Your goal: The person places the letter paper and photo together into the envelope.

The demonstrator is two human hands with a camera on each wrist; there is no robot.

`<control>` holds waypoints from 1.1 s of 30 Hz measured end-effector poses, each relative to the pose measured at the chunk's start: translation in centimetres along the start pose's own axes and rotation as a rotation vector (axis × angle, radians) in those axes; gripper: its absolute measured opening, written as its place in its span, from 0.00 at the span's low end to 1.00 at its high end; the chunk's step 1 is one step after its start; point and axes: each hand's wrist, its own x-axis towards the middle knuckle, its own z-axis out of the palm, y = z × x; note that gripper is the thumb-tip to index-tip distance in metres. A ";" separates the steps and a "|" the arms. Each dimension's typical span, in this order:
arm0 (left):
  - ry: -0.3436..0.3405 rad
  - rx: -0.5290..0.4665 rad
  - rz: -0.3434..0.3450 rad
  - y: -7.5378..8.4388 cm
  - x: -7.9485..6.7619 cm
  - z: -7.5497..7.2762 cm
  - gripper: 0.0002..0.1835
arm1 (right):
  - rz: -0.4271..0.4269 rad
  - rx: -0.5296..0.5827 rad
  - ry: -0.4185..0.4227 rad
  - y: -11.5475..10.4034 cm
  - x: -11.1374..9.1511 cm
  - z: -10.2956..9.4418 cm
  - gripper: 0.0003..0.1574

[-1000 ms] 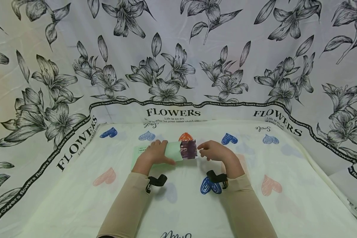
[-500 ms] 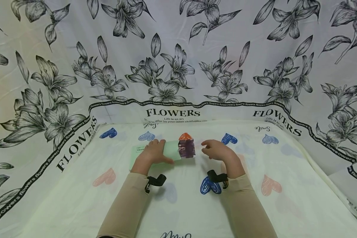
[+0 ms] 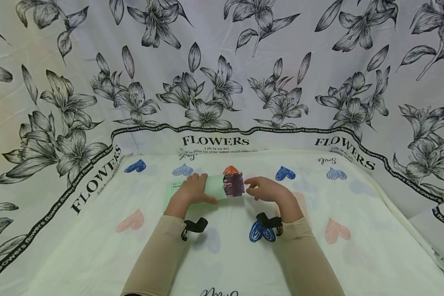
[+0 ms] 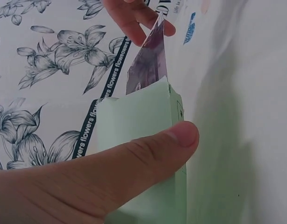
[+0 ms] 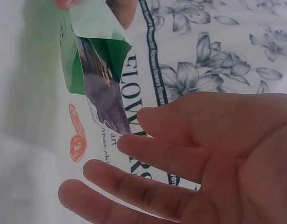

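A pale green carton (image 3: 215, 187) lies lengthwise in my left hand (image 3: 192, 190), which grips it with the thumb along the near side. From its open right end sticks a shiny purple packet (image 3: 234, 184), also seen as a dark purple flat sleeve (image 5: 104, 86) in the right wrist view. My right hand (image 3: 268, 190) hovers at the packet's free end, fingers loosely extended. The right index fingertip (image 5: 129, 144) is close to the packet's corner; whether it touches I cannot tell. The carton's far left part is partly behind my left hand.
A white cloth (image 3: 225, 255) printed with hearts covers the table. Behind it hangs a flower-printed curtain (image 3: 222, 90). A pale pink patch (image 3: 301, 201) shows beside my right wrist. Black wrist straps (image 3: 196, 225) sit on both wrists.
Half a second ago my right hand stood farther from the packet; it has now come back left to the packet's end. The carton shifted slightly left, then back right. The packet sticks out about as much.
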 end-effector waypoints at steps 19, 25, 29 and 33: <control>0.006 0.000 -0.011 -0.2 0.1 0.1 0.62 | 0.022 -0.014 0.016 0.1 0.0 -0.1 0.31; 0.007 0.001 -0.006 -0.2 0.0 0.1 0.61 | 0.013 -0.010 0.011 0.2 0.1 -0.1 0.31; 0.009 -0.005 -0.001 0.0 0.0 0.1 0.61 | 0.003 -0.006 0.001 0.1 0.1 0.0 0.30; 0.009 -0.008 0.001 0.1 -0.1 0.0 0.61 | 0.000 -0.008 -0.004 -0.1 0.0 0.0 0.30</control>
